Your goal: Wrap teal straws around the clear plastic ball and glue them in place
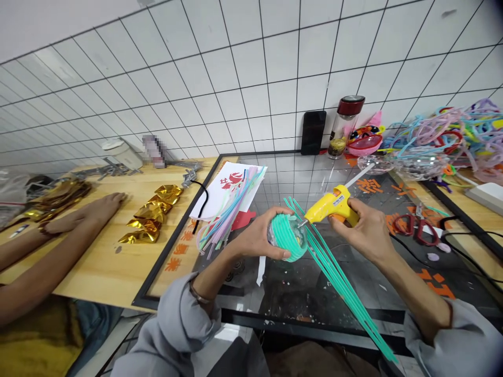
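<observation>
My left hand (264, 234) is closed round a clear plastic ball (288, 238), wrapped in rows of green pipe cleaner with a transparent part still showing at its right. Fingers of my right hand (367, 228) wrap the handle of a yellow hot glue gun (332, 206), a white glue stick poking out of its back. The gun's metal nozzle points left and sits at the ball's bare side; whether it touches, I cannot tell. Long green pipe cleaners (346, 285) lie slanting below the gun, over the table's front edge.
Pastel pipe cleaners (231, 209) rest on white paper (208, 201) left of the ball. Red-handled scissors (416, 228) and black cords lie at right. Behind stand a phone (313, 132) and a glass bottle (346, 128). A co-worker's arms (66, 230) rest at left near gold foil (153, 214).
</observation>
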Motion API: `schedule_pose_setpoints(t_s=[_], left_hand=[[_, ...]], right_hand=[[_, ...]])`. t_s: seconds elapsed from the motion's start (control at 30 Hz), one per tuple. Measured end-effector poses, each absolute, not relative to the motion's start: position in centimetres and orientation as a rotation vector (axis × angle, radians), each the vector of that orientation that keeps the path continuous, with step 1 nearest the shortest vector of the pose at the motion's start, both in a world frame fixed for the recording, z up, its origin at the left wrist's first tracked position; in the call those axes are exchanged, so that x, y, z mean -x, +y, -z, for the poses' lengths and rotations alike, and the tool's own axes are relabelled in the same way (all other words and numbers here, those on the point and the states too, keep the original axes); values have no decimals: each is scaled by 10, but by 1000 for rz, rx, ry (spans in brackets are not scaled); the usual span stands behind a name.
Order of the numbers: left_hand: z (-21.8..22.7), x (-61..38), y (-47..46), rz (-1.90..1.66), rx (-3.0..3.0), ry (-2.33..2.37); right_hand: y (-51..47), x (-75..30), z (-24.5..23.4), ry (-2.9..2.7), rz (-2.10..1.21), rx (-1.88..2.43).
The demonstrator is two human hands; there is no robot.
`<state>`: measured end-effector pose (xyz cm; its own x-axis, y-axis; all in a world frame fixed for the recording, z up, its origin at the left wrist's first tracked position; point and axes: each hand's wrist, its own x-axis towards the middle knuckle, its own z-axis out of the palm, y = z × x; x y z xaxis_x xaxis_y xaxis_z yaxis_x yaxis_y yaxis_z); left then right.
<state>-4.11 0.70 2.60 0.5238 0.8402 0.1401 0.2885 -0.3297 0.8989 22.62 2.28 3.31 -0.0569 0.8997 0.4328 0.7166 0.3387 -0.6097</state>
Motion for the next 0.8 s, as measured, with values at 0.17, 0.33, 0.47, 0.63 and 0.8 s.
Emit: schedule_pose_setpoints(t_s=[0.17,0.33,0.47,0.63,0.8], left_hand=[[-27,41,7,-765,-1881,944],[-28,41,6,-753,-1895,951],[-29,41,6,-753,-1910,952],[-29,41,6,-752,-1916,944],[-30,40,5,-743,-1943,959]], right_hand=[[19,-220,-31,-1849,-205,1338],[19,-219,-27,-1843,-136,1382],[20,-220,-25,-1847,-137,1390],[19,-219,-24,-1850,-152,1380],[20,-218,-22,-1840,-164,1386]])
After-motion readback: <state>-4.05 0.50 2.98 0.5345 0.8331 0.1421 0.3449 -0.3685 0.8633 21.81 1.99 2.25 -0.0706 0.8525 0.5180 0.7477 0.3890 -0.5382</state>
